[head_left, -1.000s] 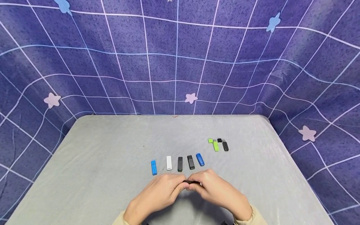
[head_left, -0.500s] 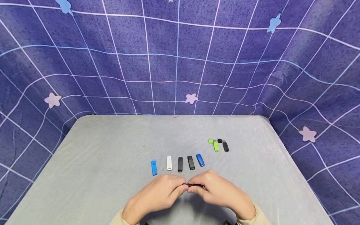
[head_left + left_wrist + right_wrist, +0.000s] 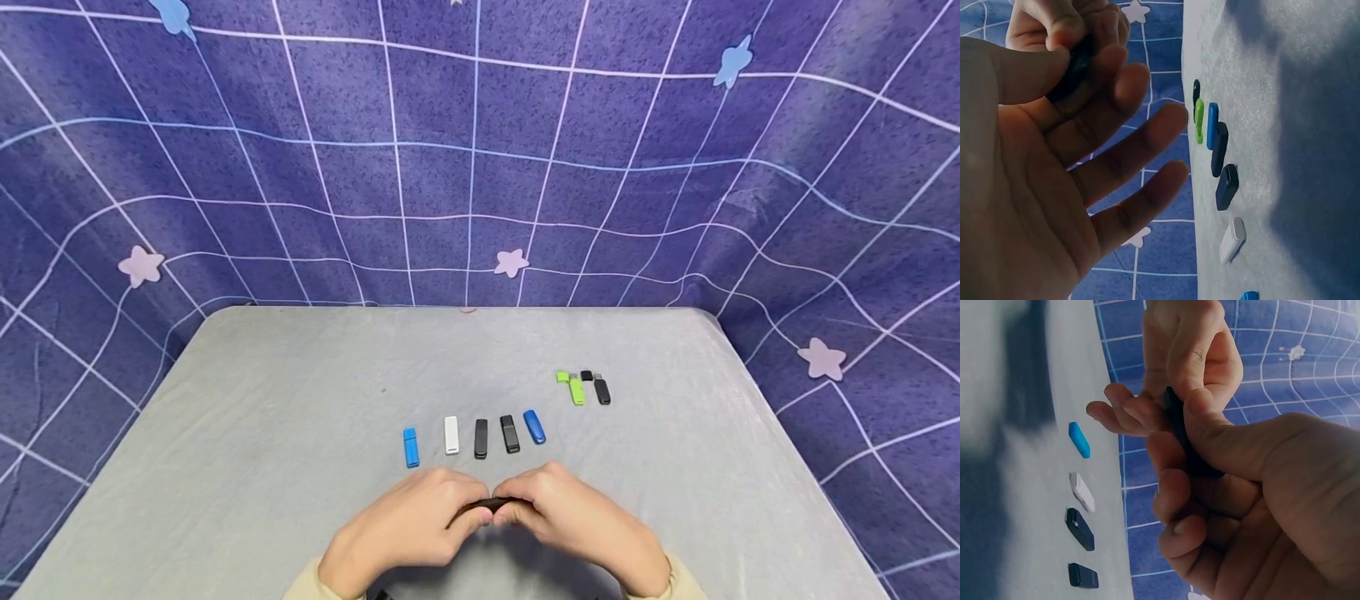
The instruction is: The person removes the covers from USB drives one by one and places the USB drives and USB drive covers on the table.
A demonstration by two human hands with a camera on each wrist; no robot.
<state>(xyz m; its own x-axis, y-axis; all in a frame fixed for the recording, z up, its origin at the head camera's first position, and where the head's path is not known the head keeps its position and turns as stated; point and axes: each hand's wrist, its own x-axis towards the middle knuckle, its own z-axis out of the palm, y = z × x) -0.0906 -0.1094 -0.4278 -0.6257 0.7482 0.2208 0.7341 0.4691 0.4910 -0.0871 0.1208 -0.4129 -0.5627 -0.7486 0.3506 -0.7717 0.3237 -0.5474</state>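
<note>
A small black USB flash drive (image 3: pixel 492 503) is held level between both hands over the near part of the table. My left hand (image 3: pixel 420 518) pinches one end between thumb and forefinger, its other fingers spread in the left wrist view. My right hand (image 3: pixel 576 518) pinches the other end, the remaining fingers curled in. Fingers cover much of the drive (image 3: pixel 1180 425). Just beyond the hands lie a light blue flash drive (image 3: pixel 411 447), a white one, two black ones and a blue flash drive (image 3: pixel 534 427), in a loose row.
Farther back right lie a green flash drive (image 3: pixel 576 390) and a black flash drive (image 3: pixel 602 390), both uncapped. A green cap (image 3: pixel 562 377) and a black cap (image 3: pixel 587 376) lie beside them. A purple-blue grid curtain (image 3: pixel 480 167) encloses the grey table (image 3: pixel 300 358).
Both hands have come slightly nearer the body, still pinching the black flash drive. More of the drive now shows toward the left hand. The drives on the table have stayed put.
</note>
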